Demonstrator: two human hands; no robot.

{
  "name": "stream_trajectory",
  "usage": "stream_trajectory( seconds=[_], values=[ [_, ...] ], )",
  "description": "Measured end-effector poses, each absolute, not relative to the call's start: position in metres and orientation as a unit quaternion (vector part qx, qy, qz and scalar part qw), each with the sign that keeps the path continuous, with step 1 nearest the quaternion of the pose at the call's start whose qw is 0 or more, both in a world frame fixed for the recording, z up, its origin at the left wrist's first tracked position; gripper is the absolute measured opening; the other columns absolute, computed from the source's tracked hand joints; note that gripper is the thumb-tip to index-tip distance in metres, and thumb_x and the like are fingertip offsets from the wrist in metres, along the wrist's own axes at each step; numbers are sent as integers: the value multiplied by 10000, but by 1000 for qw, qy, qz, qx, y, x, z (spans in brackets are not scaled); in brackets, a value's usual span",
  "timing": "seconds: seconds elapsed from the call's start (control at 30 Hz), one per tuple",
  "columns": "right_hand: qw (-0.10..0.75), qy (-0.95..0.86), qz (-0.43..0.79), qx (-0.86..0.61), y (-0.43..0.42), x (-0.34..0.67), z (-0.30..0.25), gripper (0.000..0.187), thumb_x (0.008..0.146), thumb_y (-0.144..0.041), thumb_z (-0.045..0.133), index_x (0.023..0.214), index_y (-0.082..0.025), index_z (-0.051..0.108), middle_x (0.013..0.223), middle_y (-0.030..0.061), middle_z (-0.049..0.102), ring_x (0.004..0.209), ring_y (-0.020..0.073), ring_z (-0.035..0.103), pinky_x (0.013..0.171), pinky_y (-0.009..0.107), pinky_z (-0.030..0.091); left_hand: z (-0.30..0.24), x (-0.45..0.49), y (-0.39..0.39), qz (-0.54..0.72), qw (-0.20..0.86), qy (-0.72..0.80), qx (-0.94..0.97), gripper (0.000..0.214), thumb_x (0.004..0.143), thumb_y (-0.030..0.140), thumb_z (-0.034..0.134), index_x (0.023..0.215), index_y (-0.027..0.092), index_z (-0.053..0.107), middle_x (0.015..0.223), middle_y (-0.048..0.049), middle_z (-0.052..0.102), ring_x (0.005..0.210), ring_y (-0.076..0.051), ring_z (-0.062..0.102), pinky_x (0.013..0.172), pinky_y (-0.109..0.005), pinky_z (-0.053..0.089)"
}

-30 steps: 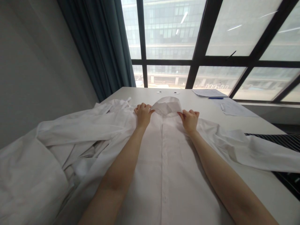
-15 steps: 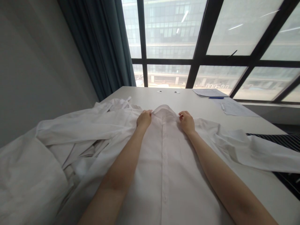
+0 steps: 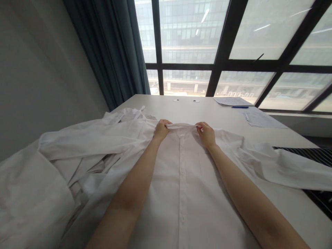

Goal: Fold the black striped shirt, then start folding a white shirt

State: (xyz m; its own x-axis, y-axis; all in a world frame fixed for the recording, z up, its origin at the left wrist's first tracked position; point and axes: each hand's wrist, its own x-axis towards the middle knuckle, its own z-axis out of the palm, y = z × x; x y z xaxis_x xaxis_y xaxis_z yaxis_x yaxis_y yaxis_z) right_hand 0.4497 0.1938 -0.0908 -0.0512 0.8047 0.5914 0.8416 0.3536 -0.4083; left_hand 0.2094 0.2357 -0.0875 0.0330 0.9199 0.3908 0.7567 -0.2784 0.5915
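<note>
Shirt: our white shirt [image 3: 181, 180] lies flat in the middle of the frame, on the counter [image 3: 207, 112].
Hands: our left hand [image 3: 161, 129] and right hand [image 3: 206, 133] each pinch the collar [image 3: 181, 126].
Care: we think both sides should pull the same.

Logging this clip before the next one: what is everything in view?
shirt: one, white, flat on the table, button front up
collar: one, white, shirt's far end, pulled between both hands
other clothes: heap, count unclear, white, left of the shirt
table: one, white, under the clothes
paper sheets: two, white, table's far right
pen: one, blue, by the sheets
round caps: two, pale, far table edge
striped cloth: one, dark, right edge
curtain: one, dark teal, left of window
window: one, black-framed, behind table
left hand: one, grip shut on collar's left end
right hand: one, grip shut on collar's right end
</note>
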Motion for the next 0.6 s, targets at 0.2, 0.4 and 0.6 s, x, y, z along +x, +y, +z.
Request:
stream_trajectory(
  seconds=[0.2,0.4,0.6],
  values=[
    [336,-720,-39,-605,190,449,-90,271,848,-208,481,733,-215,727,918,43,746,888,218,599,848,331,424,-81,201,230,331,96,582,737,395,744,-6,456,784,207,786,1027,-60,707,1041,-212,625,988,-338,480],
    [297,-735,-53,-608,189,444,-85,391,977,-295,357,1015,-183,730,1093,93,723,1073,253,547,957,388,374,-82,214,225,274,61,552,785,360,907,150,472,1166,269,692,1323,-29,610,1315,-207,448,1130,-385,331],
    [218,-777,-20,-590,194,441,-100,433,914,-216,476,1317,-333,581,1413,0,554,1304,255,441,1039,443,329,-101,217,224,196,65,571,794,414,964,195,431,1331,344,552,1490,-22,462,1432,-247,312,1148,-508,242]
  ],
)
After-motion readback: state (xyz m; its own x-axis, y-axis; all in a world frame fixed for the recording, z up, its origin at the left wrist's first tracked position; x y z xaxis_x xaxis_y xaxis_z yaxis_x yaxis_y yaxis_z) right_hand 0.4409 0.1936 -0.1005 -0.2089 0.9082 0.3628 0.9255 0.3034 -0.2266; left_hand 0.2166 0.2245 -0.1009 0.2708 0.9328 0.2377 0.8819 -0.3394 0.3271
